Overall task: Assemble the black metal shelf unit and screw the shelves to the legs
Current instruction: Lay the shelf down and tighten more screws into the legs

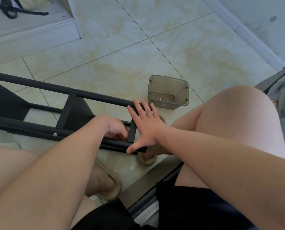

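The black metal shelf unit (38, 127) lies on its side on the tiled floor, legs running left to right, with two shelves fixed between them and silver screw heads (55, 134) showing on the near leg. My right hand (144, 128) lies flat with spread, straight fingers over the end shelf (132, 132), thumb on the near leg's end, fingertips at the far leg. My left hand (116, 129) reaches inside the frame just left of that shelf, fingers curled; what they hold is hidden.
A smoky clear plastic tub (168, 92) stands on the floor just beyond the unit's end, a small part in its bottom. My knees and sandalled feet flank the unit. A white cabinet base with black straps is at the far left; a wall skirting runs at the right.
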Available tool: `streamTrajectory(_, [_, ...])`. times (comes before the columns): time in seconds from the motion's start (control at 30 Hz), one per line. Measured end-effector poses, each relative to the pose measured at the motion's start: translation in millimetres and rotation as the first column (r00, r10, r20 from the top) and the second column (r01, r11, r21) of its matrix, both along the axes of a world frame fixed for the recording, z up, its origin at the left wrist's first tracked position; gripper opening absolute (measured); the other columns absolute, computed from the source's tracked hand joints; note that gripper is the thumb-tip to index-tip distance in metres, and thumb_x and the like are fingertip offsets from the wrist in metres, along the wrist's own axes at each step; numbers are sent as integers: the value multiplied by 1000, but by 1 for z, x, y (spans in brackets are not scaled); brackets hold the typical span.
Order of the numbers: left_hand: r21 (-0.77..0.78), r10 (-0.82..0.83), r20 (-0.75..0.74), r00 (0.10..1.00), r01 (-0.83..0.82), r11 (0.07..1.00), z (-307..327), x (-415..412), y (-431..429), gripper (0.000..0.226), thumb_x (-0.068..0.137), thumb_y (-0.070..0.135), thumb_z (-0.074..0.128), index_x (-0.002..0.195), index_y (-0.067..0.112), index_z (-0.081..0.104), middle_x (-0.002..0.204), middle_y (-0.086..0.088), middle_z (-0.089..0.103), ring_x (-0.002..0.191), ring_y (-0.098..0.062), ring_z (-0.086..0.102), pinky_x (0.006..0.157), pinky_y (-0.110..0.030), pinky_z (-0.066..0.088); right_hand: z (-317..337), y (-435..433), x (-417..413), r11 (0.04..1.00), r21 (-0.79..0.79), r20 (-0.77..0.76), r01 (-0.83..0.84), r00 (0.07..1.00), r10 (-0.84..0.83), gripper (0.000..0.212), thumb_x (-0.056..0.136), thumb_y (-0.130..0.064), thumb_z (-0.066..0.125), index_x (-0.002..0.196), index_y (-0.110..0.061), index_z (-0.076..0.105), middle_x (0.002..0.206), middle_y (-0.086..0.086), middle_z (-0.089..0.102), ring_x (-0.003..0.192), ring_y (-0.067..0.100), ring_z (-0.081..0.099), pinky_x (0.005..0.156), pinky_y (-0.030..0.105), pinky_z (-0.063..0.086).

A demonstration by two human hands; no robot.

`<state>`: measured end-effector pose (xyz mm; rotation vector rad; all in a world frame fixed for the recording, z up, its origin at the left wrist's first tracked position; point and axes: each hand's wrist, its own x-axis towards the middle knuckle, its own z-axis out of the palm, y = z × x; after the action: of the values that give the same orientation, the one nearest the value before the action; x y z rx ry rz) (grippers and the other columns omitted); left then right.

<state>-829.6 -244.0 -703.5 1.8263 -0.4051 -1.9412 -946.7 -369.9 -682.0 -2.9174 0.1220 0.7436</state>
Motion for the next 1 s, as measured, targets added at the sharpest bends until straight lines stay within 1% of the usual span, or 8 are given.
streamTrajectory(0.1, [-16,16,21,1000,-15,1000,-2,0,1,16,84,-10,56,88,-2,69,84,-17,64,83,-28,61,81,-34,48,0,0,0,1000,3,0,-1,1000,1,157,48,-102,53,158,-18,-22,161,9,-37,147,34,-35,120,56,-18])
streamTrajectory(0.2, [-49,18,33,999,-16,999,-1,-2,-1,22,84,-13,54,93,-1,70,85,-14,68,79,-26,63,75,-30,51,0,0,0,1000,6,3,2,1000,-2,157,48,-102,53,158,-19,-22,162,9,-36,148,34,-35,120,55,-19])
streamTrajectory(0.37, [-69,4,28,1000,-2,998,0,-3,0,26,84,-15,52,98,-2,69,90,-17,68,83,-29,63,83,-34,49,-1,0,0,1000,7,1,6,1000,-6,157,46,-103,51,158,-19,-22,161,8,-36,148,33,-35,120,55,-19])
streamTrajectory(0.5, [-60,20,-9,1000,-21,998,-1,-3,0,27,86,-16,49,93,1,68,80,-9,69,71,-20,64,66,-25,50,-1,0,0,1000,14,1,4,1000,-4,157,46,-103,50,158,-20,-23,161,7,-37,148,33,-35,119,53,-21])
streamTrajectory(0.57, [-42,20,-31,999,-21,999,0,-2,0,25,87,-13,51,96,1,69,85,-10,70,75,-20,65,69,-25,51,0,0,-1,1000,16,2,4,1000,-4,157,47,-102,52,158,-20,-22,161,7,-37,148,33,-35,119,53,-21])
streamTrajectory(0.67, [20,-25,-13,1000,25,999,1,0,1,24,88,-1,60,110,-4,69,94,-13,69,88,-24,62,84,-31,48,1,0,0,1000,7,0,0,1000,0,156,49,-101,53,158,-18,-22,161,9,-37,148,34,-35,120,55,-19])
streamTrajectory(0.83, [22,18,1,1000,-18,1000,0,0,0,18,86,-4,61,102,-7,68,89,-17,65,91,-29,60,95,-41,48,2,0,-1,1000,3,-7,-4,1000,4,156,50,-101,53,158,-18,-23,161,9,-37,148,35,-34,120,55,-19])
streamTrajectory(1.0, [-2,14,28,1000,-14,1000,2,0,-2,20,85,-7,58,103,-7,67,87,-16,62,88,-26,58,89,-36,46,0,-1,0,1000,3,3,-4,1000,4,156,48,-103,50,157,-19,-23,161,8,-37,148,34,-34,117,53,-22])
